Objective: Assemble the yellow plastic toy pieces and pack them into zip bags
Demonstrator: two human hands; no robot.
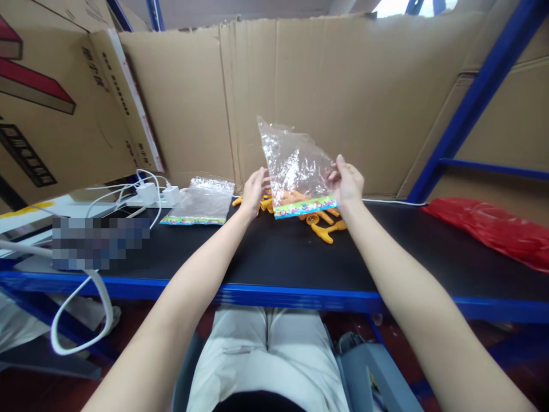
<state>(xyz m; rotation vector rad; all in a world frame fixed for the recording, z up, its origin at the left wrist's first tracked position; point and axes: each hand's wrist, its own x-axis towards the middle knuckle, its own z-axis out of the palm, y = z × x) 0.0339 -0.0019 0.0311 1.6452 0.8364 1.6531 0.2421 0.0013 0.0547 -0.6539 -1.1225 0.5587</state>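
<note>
A clear plastic bag (295,166) with a colourful printed strip along its lower edge is held up in front of me, its top corner pointing up to the left. My right hand (349,184) pinches the right side between thumb and fingers. At the opposite edge, the curled fingers of my left hand (254,193) close on the bag, partly hidden. Behind and below it lie several orange-yellow plastic pieces (328,230), whose kind I cannot make out. The bag covers part of that pile.
Another clear bag (201,201) lies flat to the left on the black tabletop (274,260). White chargers (147,193) and cables are further left, near a blurred-out patch. Red plastic (489,229) lies at right. Cardboard (180,103) walls the back; a blue frame post (476,97) slants at right.
</note>
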